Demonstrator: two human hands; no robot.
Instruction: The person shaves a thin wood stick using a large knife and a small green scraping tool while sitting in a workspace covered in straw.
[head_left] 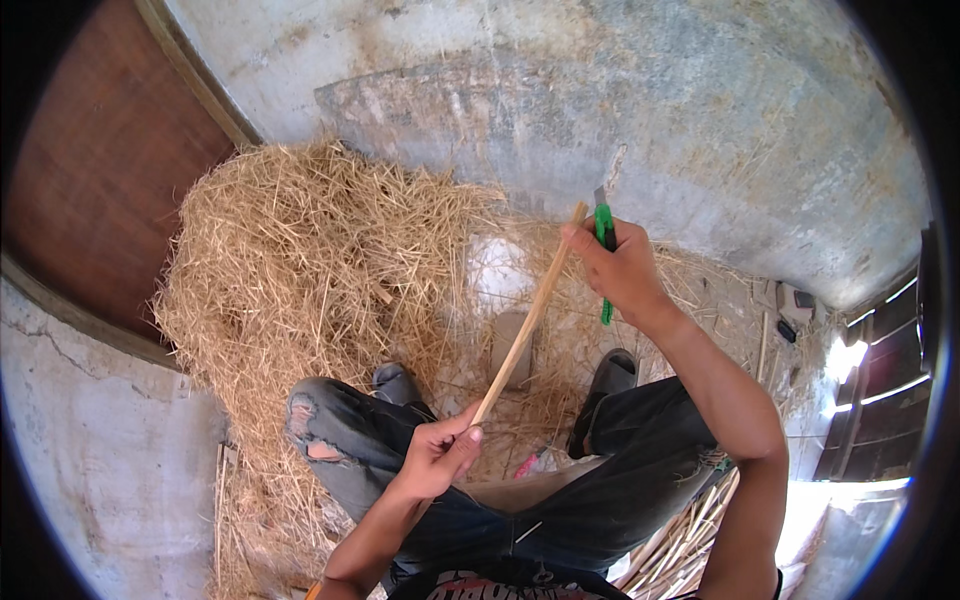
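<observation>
A long, pale wooden stick (526, 330) slants up and to the right in front of my knees. Its lower end is gripped by my left hand (437, 458), with the thumb pressed along it. Up near the top end, my right hand (622, 268) is closed around a green box cutter (605, 232). The cutter's blade is out and points up, beside the stick's tip. My right thumb and fingertips also appear to touch the stick just below its upper end. The palm side of the right hand is hidden.
A big heap of straw (310, 250) lies to the left against a concrete wall (700, 120). Split sticks (685, 530) are stacked beside my right thigh. A flat block (513, 345) is on the straw-strewn floor between my sandalled feet. Small dark objects (787, 330) lie at the right.
</observation>
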